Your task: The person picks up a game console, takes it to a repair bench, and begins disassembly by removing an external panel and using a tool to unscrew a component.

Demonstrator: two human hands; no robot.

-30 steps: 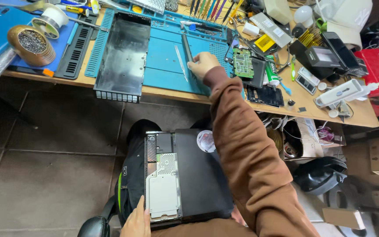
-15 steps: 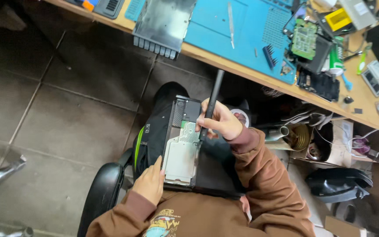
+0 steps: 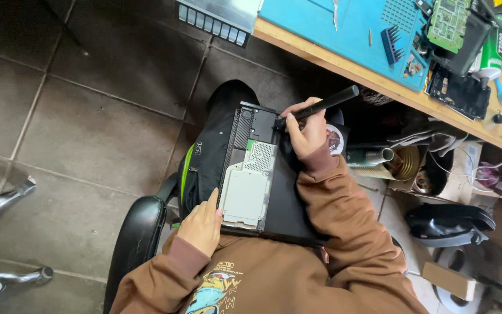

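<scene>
Console (image 3: 262, 174): flat on the lap, black shell with the pale metal cover facing up, vent grille toward the desk end.
Right hand (image 3: 309, 131): wrapped tight around a black driver (image 3: 321, 104), tip down at the console's top corner, handle angled up toward the desk.
Left hand (image 3: 201, 224): fingers loose and spread, thumb pressed on the console's left edge, just bracing it, not gripping anything.
Change: a second ago right hand was up on the desk mat grabbing the tool, now back down with tip planted on the console, so tool fetch looks done and screw work looks under way.
Tip: probably seated on a screw, but too small to tell.
Desk (image 3: 344, 61): blue mat (image 3: 321, 23), green board (image 3: 451, 20), loose parts, all well apart from the hands.
Floor: dark tiles, chair arm (image 3: 140, 232) beside the left hand.
</scene>
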